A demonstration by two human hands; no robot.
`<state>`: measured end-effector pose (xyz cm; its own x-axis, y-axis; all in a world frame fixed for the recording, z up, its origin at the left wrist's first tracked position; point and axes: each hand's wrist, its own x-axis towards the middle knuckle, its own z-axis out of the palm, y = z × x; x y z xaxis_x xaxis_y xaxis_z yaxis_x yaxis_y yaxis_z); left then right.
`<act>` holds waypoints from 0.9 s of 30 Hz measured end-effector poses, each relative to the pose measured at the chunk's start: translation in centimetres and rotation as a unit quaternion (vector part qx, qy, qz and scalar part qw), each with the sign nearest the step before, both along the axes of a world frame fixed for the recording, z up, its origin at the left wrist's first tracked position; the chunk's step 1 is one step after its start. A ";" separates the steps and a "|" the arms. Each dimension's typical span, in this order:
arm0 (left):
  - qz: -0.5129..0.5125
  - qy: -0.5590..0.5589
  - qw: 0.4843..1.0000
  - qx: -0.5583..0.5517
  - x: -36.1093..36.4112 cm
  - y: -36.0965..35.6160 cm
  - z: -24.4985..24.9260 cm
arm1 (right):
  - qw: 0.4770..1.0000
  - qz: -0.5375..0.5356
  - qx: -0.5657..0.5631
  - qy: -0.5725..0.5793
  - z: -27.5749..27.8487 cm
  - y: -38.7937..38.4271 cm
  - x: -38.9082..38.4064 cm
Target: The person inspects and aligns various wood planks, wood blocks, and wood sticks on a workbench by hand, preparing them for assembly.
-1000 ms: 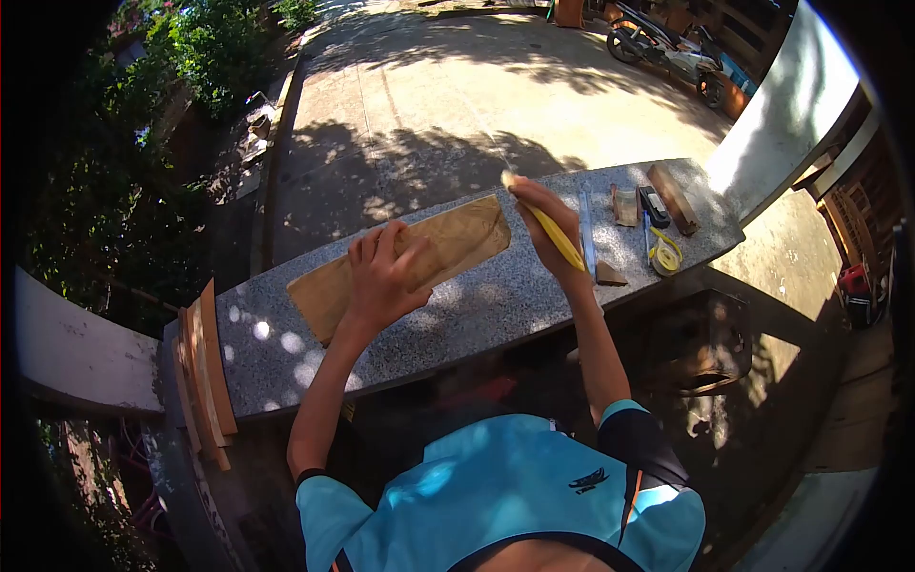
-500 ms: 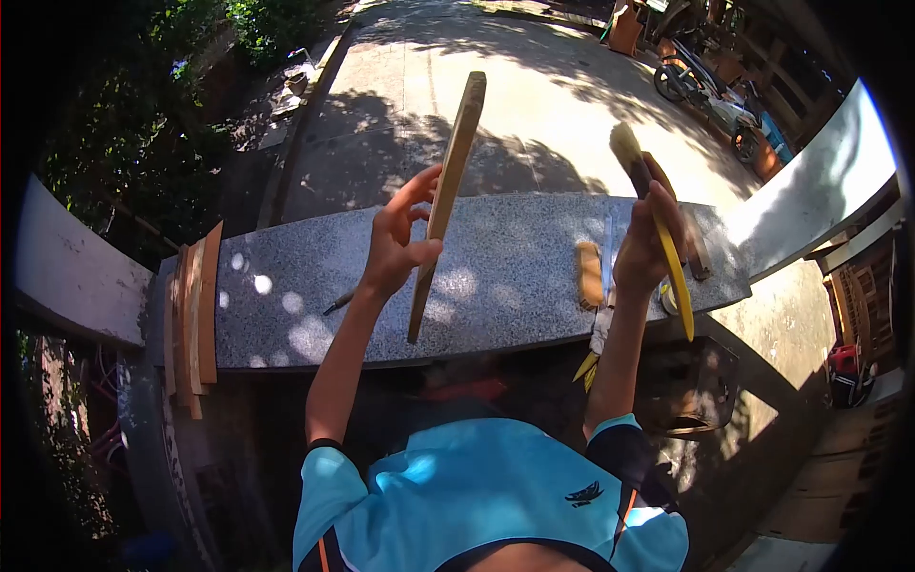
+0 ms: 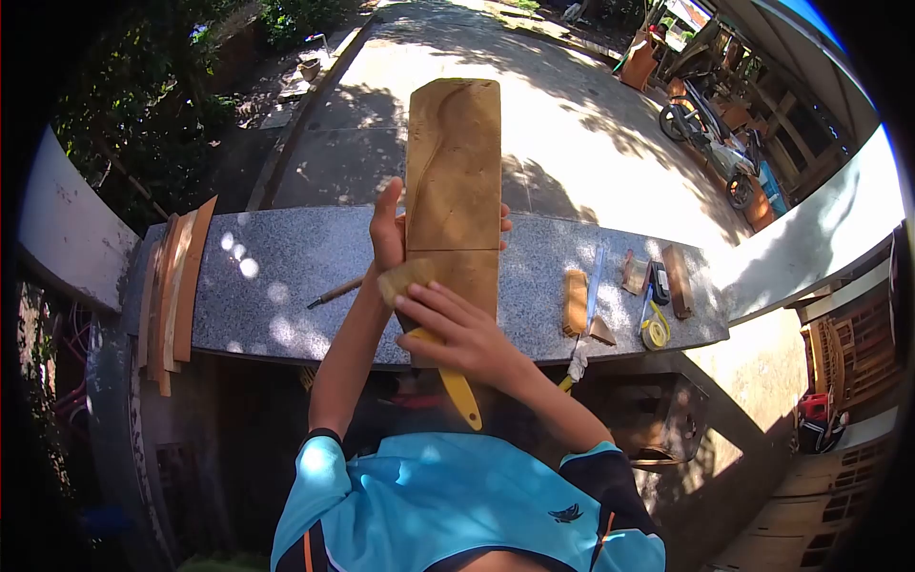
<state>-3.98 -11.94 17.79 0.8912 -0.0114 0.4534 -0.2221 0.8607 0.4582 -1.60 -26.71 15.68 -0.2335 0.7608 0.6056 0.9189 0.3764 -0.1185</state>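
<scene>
A brown wooden board [image 3: 454, 162] stands upright over the bench, its broad face toward me and a thin line across its lower part. My left hand [image 3: 389, 229] grips it from behind, thumb at the left edge and fingertips showing at the right. In my right hand [image 3: 457, 334] is a flat paintbrush [image 3: 460, 396] with a yellow handle, which points down toward me. Its pale bristles lie at the board's lower left edge, close by my left wrist. Behind that wrist, a thin dark-tipped tool [image 3: 334, 293] rests on the bench.
The speckled stone bench [image 3: 276, 319] spans in front of me. At its right lie a wooden-backed brush [image 3: 576, 303], a ruler [image 3: 596, 286], a tape measure [image 3: 659, 283], a yellow roll [image 3: 655, 332] and a wood block [image 3: 678, 281]. Wooden strips [image 3: 176, 286] stack at the left end.
The board has turned from edge-on to broad face toward me. My right hand has swung left with the paintbrush, from the bench's right side to the board's lower part.
</scene>
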 end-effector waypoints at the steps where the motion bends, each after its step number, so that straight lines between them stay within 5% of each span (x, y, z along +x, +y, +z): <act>1: 0.058 -0.004 0.997 0.050 0.2 0.5 -0.6 | 0.998 0.047 -0.036 0.031 -2.6 -0.8 -0.8; 3: 0.158 -0.001 0.976 0.152 0.6 1.7 -2.8 | 0.984 0.060 -0.155 0.062 -4.9 -1.8 -1.1; 6: 0.127 0.033 0.972 0.196 0.4 1.7 -4.0 | 0.968 0.047 -0.230 0.088 -3.5 -1.9 0.9; 9: 0.171 0.008 0.936 0.308 0.6 2.3 -6.4 | 0.987 -0.028 -0.103 0.122 3.7 -1.0 4.8; 10: 0.224 0.087 0.911 0.337 0.0 2.6 -6.7 | 0.982 -0.034 -0.061 0.178 5.2 -0.8 6.0; 13: 0.186 0.070 0.942 0.270 0.4 2.9 -6.8 | 0.964 -0.124 0.234 0.036 7.8 0.3 8.4; 15: 0.206 0.058 0.948 0.236 0.7 3.0 -7.6 | 0.939 -0.091 0.308 0.127 7.0 1.5 8.5; 19: 0.199 0.131 0.942 0.234 0.8 4.2 -8.7 | 0.989 -0.053 0.002 0.137 -2.0 0.9 4.8; 23: 0.238 0.153 0.922 0.263 -0.4 4.8 -8.0 | 0.974 0.037 -0.162 0.157 -13.7 -1.7 1.2; 26: 0.236 0.141 0.906 0.321 -0.7 4.4 -8.2 | 0.969 -0.034 -0.182 0.164 -9.7 -1.1 3.4; 27: 0.232 0.140 0.900 0.342 -0.7 4.3 -8.2 | 0.959 -0.064 -0.162 0.225 -3.7 -1.1 3.7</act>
